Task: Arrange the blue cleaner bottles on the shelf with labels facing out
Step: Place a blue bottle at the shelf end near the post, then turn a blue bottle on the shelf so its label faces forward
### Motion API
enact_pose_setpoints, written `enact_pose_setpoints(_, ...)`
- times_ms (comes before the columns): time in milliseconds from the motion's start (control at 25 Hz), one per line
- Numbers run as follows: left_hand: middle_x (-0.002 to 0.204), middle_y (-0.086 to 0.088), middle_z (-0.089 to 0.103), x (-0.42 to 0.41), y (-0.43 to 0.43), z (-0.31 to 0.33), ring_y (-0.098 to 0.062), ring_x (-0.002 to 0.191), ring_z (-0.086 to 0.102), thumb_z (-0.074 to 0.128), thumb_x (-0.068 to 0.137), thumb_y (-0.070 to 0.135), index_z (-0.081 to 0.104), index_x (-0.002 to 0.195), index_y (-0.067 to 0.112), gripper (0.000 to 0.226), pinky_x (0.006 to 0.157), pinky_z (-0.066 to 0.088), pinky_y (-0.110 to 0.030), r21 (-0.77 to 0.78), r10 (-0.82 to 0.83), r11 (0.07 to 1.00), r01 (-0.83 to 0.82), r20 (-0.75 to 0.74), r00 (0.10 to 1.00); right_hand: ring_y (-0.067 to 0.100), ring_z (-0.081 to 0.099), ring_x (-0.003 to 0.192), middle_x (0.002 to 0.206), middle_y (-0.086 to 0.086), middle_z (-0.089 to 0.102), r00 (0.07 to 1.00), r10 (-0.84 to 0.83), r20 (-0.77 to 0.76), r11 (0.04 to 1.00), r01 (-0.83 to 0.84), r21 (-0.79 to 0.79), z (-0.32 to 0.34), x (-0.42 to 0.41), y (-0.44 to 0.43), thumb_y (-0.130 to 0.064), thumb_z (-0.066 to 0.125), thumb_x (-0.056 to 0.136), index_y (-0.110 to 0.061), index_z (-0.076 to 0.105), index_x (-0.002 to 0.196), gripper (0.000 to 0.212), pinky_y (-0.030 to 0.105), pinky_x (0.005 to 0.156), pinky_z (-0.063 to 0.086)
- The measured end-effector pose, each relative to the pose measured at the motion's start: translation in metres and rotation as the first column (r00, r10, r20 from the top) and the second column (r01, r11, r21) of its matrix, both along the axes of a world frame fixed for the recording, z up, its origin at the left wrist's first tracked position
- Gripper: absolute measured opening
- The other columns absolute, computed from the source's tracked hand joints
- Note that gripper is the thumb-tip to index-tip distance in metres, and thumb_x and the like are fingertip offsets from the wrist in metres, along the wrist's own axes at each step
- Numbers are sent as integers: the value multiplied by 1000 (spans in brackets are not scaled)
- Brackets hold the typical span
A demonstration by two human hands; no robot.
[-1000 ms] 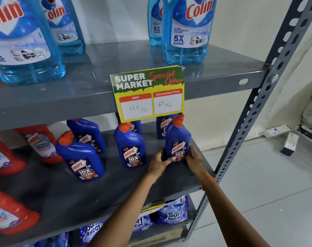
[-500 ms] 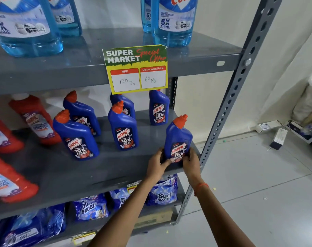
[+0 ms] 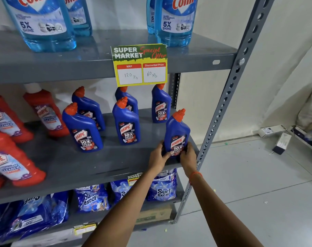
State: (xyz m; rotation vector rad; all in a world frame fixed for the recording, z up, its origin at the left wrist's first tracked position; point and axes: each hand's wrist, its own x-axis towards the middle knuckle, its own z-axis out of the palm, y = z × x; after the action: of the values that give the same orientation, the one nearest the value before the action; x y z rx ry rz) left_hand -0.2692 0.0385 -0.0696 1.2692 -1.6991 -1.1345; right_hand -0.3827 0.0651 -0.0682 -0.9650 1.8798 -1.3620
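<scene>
head view: both hands grip one blue bottle (image 3: 177, 134) low at its base, the left hand (image 3: 158, 157) wrapped on its left side, the right hand (image 3: 187, 156) on its right. the bottle stands upright at the front right corner of the middle shelf (image 3: 76, 164), label facing out. five more blue bottles (image 3: 126, 123) stand behind and to the left, well apart from it. red bottles (image 3: 44, 111) sit at the shelf's left end. a price card (image 3: 140, 65) hangs from the upper shelf edge.

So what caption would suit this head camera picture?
Both hands, left hand and right hand, set a blue Harpic bottle, label outward, near the middle shelf front edge.
</scene>
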Motion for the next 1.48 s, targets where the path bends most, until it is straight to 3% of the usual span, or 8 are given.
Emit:
enact_pose_setpoints(200, 132, -11, 57, 5, 3, 8, -24, 122, 53, 69, 80, 16, 41, 131, 11, 59, 97, 44, -32, 16, -28, 999, 28, 14, 999, 31, 60, 101, 118, 25, 60, 976, -167, 138, 980, 179, -84, 19, 24, 5, 4, 43, 89, 1, 45, 121, 32, 49, 92, 52)
enact_pose_setpoints(320, 142, -6, 45, 29, 7, 28, -19, 132, 41, 65, 82, 19, 37, 136, 14, 61, 106, 40, -34, 59, 29, 998, -9, -341, 940, 31, 53, 109, 120, 22, 51, 928, -371, 45, 889, 369, -270, 45, 57, 15, 7, 42, 85, -3, 46, 125, 41, 44, 94, 50)
enact_pose_setpoints(400, 131, -5, 54, 56, 5, 43, -17, 124, 49, 61, 85, 19, 49, 126, 17, 43, 97, 47, -25, 8, 118, 991, -135, -546, 829, 25, 49, 111, 121, 15, 46, 934, -357, -27, 829, 304, -469, 65, 88, 16, 7, 41, 86, -12, 44, 129, 48, 32, 91, 47)
enact_pose_setpoints(520, 123, -6, 58, 95, -7, 60, -17, 111, 55, 63, 83, 17, 49, 120, 25, 40, 92, 48, -26, -234, 344, 866, -441, -361, 867, 21, 52, 104, 114, 12, 47, 969, -202, -144, 766, 64, -639, 85, 128, -1, 4, 42, 83, -13, 46, 125, 46, 25, 88, 47)
enact_pose_setpoints(640, 141, -12, 39, 121, -30, 52, -22, 127, 37, 61, 83, 11, 34, 134, 17, 58, 104, 32, -27, -313, 559, 763, -565, -118, 820, 27, 46, 121, 129, 18, 44, 965, -10, -263, 846, -132, -516, 73, 155, -34, 1, 47, 84, -8, 42, 130, 47, 27, 100, 40)
enact_pose_setpoints(880, 144, -16, 41, 146, -73, 12, -18, 123, 43, 59, 88, 17, 26, 140, 10, 62, 95, 34, -19, 5, 207, 978, -208, 53, 977, 30, 44, 129, 143, 18, 42, 931, 350, -106, 931, -358, -71, 13, 135, -91, -6, 48, 91, -7, 25, 143, 57, 35, 104, 41)
enact_pose_setpoints(960, 139, -14, 47, 150, -80, 10, -9, 108, 43, 57, 89, 20, 32, 137, 12, 55, 82, 32, -13, 59, 162, 984, -166, 67, 984, 23, 52, 116, 138, 16, 48, 901, 422, -97, 904, -427, -37, 5, 124, -93, -13, 45, 95, -11, 28, 140, 48, 26, 86, 45)
enact_pose_setpoints(1480, 116, -7, 61, 153, -2, -11, -15, 102, 58, 58, 88, 24, 48, 121, 11, 37, 83, 44, -27, 28, 139, 990, -138, -61, 988, 24, 56, 116, 129, 12, 55, 835, 426, -348, 867, -487, -106, -21, 99, -6, -31, 50, 94, -13, 38, 130, 43, 41, 98, 48)
